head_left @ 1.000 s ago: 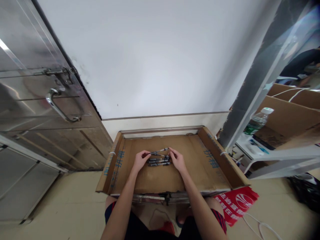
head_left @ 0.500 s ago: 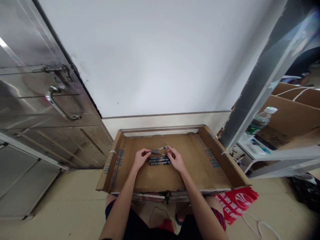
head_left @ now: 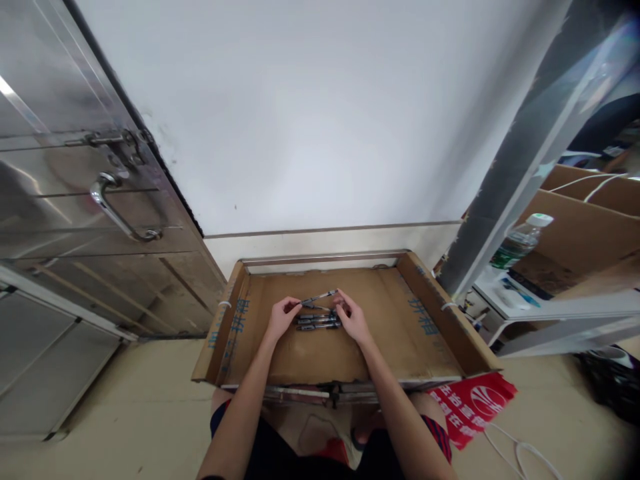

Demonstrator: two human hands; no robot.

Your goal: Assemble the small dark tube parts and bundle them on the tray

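Observation:
A pen (head_left: pixel 319 297) with a clear barrel and dark ends is raised at a slant, its right end higher. My left hand (head_left: pixel 283 317) is closed on its left end, thumb and fingertips pinching it. My right hand (head_left: pixel 354 320) is at the pen's other end, index fingertip at or touching the tip, thumb apart and lower. Below the raised pen, several similar pens (head_left: pixel 318 323) lie side by side on the cardboard, their right ends close to my right hand. One pen partly shows between the raised one and the row.
The pens lie in a shallow cardboard tray (head_left: pixel 453 327) with raised sides, against a white wall (head_left: pixel 320 133). A metal door (head_left: pixel 45 200) is at left. To the right, a bottle (head_left: pixel 520 243) stands on a white shelf (head_left: pixel 545 310). A red printed sheet (head_left: pixel 475 408) hangs at front right.
The raised pen's right end has tilted up slightly. My right index finger has lifted a little and spread from the thumb. My left hand keeps its pinch.

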